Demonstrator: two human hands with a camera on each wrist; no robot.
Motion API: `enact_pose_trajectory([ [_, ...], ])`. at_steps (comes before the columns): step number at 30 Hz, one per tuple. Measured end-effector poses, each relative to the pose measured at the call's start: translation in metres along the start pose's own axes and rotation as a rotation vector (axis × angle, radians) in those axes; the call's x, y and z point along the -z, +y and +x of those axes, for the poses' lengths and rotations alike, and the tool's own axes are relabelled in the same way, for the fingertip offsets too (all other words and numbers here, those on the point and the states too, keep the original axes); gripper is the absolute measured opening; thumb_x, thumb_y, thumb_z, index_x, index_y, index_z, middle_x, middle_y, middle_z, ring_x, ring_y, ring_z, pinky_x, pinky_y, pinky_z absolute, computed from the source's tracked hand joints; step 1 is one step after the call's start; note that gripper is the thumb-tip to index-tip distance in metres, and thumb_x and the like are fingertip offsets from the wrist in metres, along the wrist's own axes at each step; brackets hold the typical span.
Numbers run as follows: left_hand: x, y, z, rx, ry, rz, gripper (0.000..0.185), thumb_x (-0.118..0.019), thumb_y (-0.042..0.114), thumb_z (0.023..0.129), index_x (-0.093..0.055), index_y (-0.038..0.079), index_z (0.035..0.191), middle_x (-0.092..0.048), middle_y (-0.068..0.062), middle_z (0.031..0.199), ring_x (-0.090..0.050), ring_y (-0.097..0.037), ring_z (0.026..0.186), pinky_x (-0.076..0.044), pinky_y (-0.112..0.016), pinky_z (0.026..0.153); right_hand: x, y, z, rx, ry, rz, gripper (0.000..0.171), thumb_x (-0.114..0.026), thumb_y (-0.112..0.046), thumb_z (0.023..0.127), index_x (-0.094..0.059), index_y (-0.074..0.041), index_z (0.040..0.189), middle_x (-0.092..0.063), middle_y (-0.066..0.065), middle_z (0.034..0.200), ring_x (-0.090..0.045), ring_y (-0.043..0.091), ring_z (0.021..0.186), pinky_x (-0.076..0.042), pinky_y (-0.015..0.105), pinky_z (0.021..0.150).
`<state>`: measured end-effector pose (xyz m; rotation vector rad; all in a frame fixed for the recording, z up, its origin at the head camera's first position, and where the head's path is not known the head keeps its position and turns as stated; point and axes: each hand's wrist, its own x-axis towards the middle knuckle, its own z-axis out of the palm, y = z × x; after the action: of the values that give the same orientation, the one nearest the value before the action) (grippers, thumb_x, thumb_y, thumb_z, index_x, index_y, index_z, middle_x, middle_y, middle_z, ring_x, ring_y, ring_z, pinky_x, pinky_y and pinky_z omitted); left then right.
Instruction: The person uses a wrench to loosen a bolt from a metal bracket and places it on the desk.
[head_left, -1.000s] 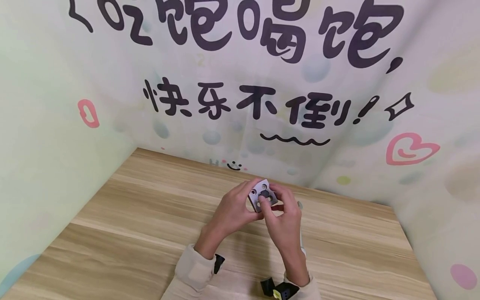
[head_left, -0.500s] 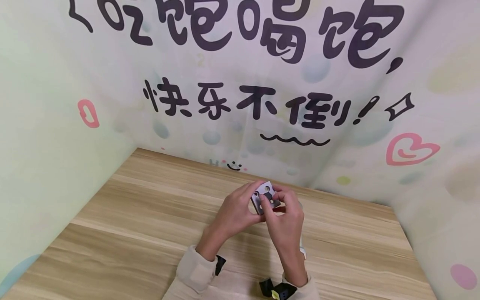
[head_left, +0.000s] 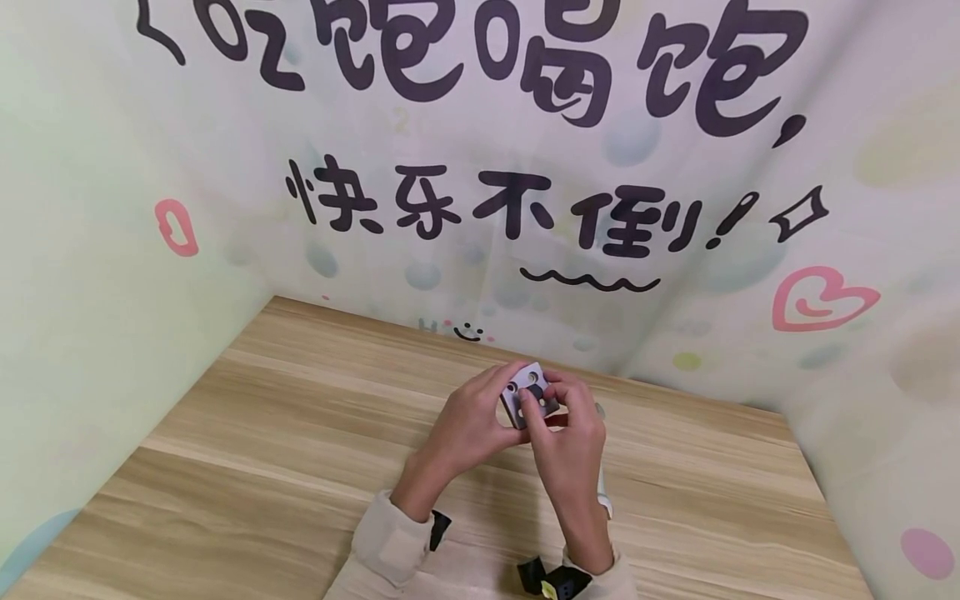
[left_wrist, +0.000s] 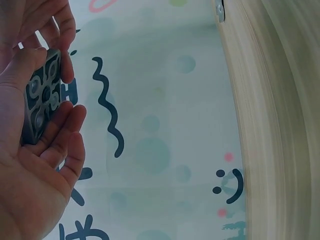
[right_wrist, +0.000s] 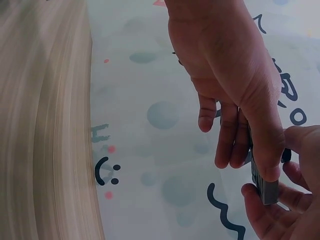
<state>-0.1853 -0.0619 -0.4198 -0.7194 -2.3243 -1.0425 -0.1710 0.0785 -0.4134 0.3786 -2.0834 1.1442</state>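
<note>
Both hands hold the small grey perforated block (head_left: 530,395) above the table (head_left: 262,433), left hand (head_left: 468,425) cupping it at 9 o'clock, right hand (head_left: 570,437) fingers pinching its face; it has tilted slightly since a second ago, suggesting continued turning.

Wooden table (head_left: 247,450), pastel printed backdrop (head_left: 112,250) with black lettering (head_left: 487,208)
</note>
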Motion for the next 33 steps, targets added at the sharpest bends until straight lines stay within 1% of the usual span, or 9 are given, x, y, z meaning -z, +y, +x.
enact_pose_trajectory([
  [5, 0.0004, -0.0008, -0.0004, 0.005, 0.001, -0.001, 0.077, -0.091, 0.02, 0.068, -0.055, 0.004, 0.134, -0.066, -0.008, 0.122, -0.064, -0.018, 0.101, -0.055, -0.031, 0.083, 0.0002, -0.0002, 0.0, 0.019, -0.009, -0.003, 0.014, -0.077, -0.006, 0.084, -0.064, -0.002, 0.089, -0.069, 0.012, 0.11, -0.065, 0.019, 0.086, -0.056, 0.033, 0.054],
  [15, 0.0012, -0.0023, -0.0005, -0.001, 0.021, 0.004, 0.076, -0.092, 0.019, 0.066, -0.057, 0.004, 0.132, -0.067, -0.008, 0.118, -0.065, -0.018, 0.098, -0.055, -0.031, 0.08, 0.0011, -0.0003, 0.0008, 0.053, -0.022, 0.014, 0.013, -0.076, -0.005, 0.085, -0.068, -0.002, 0.095, -0.069, 0.013, 0.11, -0.066, 0.019, 0.086, -0.056, 0.032, 0.054],
  [21, 0.0011, -0.004, -0.0007, -0.005, 0.023, 0.008, 0.077, -0.092, 0.018, 0.066, -0.056, 0.005, 0.133, -0.067, -0.008, 0.118, -0.064, -0.018, 0.098, -0.055, -0.03, 0.08, 0.0014, 0.001, 0.0007, 0.051, -0.039, 0.029, 0.016, -0.076, -0.005, 0.085, -0.07, -0.002, 0.1, -0.069, 0.012, 0.111, -0.066, 0.02, 0.088, -0.056, 0.026, 0.056],
  [27, 0.0026, -0.0043, -0.0002, -0.004, 0.027, 0.005, 0.076, -0.091, 0.018, 0.068, -0.055, 0.005, 0.134, -0.067, -0.008, 0.118, -0.064, -0.017, 0.097, -0.055, -0.029, 0.08, 0.0016, 0.0015, 0.0018, 0.054, -0.062, 0.05, 0.02, -0.075, -0.006, 0.086, -0.072, -0.002, 0.105, -0.068, 0.011, 0.114, -0.065, 0.02, 0.089, -0.054, 0.021, 0.059],
  [33, 0.0026, -0.0052, -0.0005, -0.001, 0.025, -0.001, 0.077, -0.091, 0.018, 0.068, -0.055, 0.005, 0.134, -0.067, -0.007, 0.118, -0.064, -0.017, 0.098, -0.055, -0.03, 0.08, 0.0018, 0.0009, 0.002, 0.057, -0.07, 0.068, 0.02, -0.074, -0.005, 0.086, -0.073, -0.003, 0.106, -0.068, 0.01, 0.113, -0.066, 0.021, 0.091, -0.054, 0.022, 0.059],
])
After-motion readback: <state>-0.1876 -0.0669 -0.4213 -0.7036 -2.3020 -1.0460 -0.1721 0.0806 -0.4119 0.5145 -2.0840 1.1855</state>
